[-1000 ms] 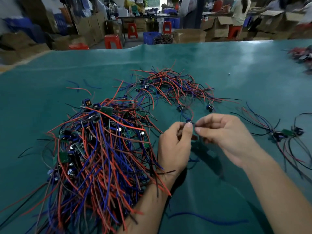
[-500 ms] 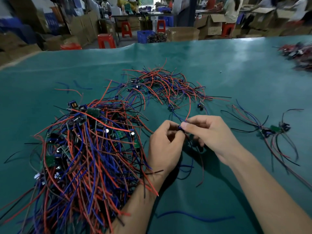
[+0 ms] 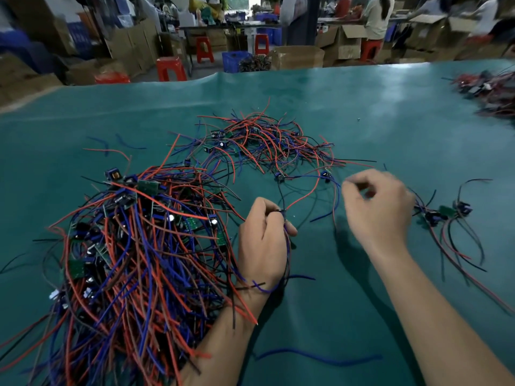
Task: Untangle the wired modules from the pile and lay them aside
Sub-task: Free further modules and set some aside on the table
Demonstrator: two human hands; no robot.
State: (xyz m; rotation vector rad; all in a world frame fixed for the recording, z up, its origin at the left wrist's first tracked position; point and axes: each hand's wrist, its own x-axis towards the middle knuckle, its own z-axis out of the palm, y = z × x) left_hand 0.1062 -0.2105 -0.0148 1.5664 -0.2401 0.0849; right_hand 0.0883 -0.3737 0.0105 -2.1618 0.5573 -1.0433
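- Left hand (image 3: 263, 240) is curled around a small dark module (image 3: 280, 211), pinching it up at the fingertips, with its wires trailing down past the palm and over the wrist
- Right hand (image 3: 379, 207) is off to the right and blurred; fingers are curled as if pinching a thin wire, but whether anything is actually between them, I cannot tell
- Red and blue leads (image 3: 315, 190) run from the held module up toward the far heap of wires (image 3: 267, 143), so it looks not yet free
- To do this well: hold the module steady in the left and draw each lead out along its own length with the right, rather than yanking sideways, which I'd judge would drag neighbours along
- Watch the wires draped on the left wrist; they belong to the big pile (image 3: 133, 246) and could come up with the hand
- The modules themselves: small green boards and dark blue blocks, each sprouting long thin red, blue and black leads, limp and springy looking
- The big pile sits at near left on the green mat (image 3: 362, 274), touching the left forearm
- A few freed modules (image 3: 446, 213) lie aside at right, just beyond the right hand
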